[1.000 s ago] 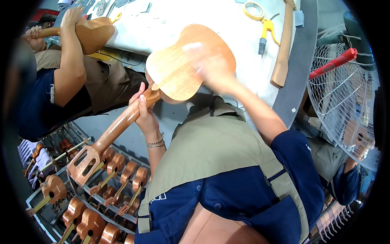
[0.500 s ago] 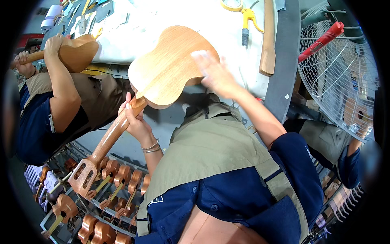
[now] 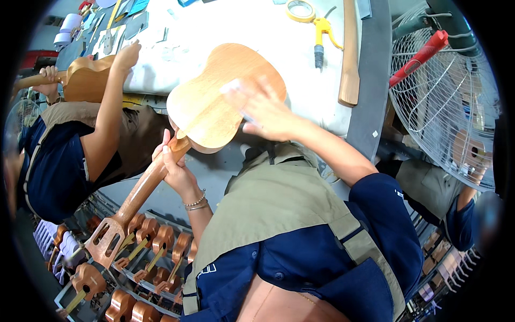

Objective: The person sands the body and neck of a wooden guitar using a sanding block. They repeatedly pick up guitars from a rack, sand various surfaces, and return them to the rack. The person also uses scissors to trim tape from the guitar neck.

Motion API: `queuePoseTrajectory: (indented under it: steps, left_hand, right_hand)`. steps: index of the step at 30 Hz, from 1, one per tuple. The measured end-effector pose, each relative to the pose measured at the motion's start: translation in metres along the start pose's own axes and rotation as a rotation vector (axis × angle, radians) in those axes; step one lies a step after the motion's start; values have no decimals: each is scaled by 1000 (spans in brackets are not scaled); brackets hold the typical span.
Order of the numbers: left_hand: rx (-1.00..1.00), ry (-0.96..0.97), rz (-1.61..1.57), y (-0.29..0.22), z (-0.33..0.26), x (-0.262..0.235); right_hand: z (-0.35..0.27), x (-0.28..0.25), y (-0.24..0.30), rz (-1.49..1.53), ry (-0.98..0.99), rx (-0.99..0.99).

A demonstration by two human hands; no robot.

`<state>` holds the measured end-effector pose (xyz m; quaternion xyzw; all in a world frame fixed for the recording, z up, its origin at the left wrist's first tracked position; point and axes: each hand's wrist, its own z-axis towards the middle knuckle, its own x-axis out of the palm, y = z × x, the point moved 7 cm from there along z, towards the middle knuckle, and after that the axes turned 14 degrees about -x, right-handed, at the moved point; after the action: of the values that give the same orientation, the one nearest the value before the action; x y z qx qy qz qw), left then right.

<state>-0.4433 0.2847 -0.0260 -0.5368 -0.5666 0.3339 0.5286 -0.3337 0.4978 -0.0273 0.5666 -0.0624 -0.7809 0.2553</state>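
Note:
A ukulele of pale wood lies with its plain back facing up, its body over the edge of the white-covered bench. Its neck slants down to the left and ends in a slotted headstock. My left hand is wrapped round the neck close to the heel, thumb on top. My right hand lies on the back of the body with its fingers stretched out, smeared by motion. Something whitish shows at its fingertips; whether it is a covering or a thin piece of material, I cannot tell.
On the bench lie a yellow air blow gun, a tape roll and a wooden neck. A wire-caged fan stands right. A co-worker holds another ukulele at left. Racked ukuleles stand behind below.
My right hand has swept left across the ukulele's back, from its right edge toward the middle. My left hand keeps its hold on the neck. The co-worker's nearer hand has come off their instrument.

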Motion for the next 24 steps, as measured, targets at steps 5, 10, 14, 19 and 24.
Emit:
queuePoseTrajectory:
  steps: [5,10,14,19,24]
  left_hand:
    - [1,20,55,-4,-1,3]
    - [10,-53,81,-3,-1,-3]
    - [45,45,107,-10,-1,6]
    - [35,39,131,-10,2,3]
    - [145,10,180,-17,0,15]
  right_hand:
    - [-6,12,-110,139,-7,407]
    - [58,0,36,165,69,-125]
    - [95,0,3,209,-54,-192]
    - [20,45,-189,189,-73,510]
    - [37,14,-38,-191,-107,112]
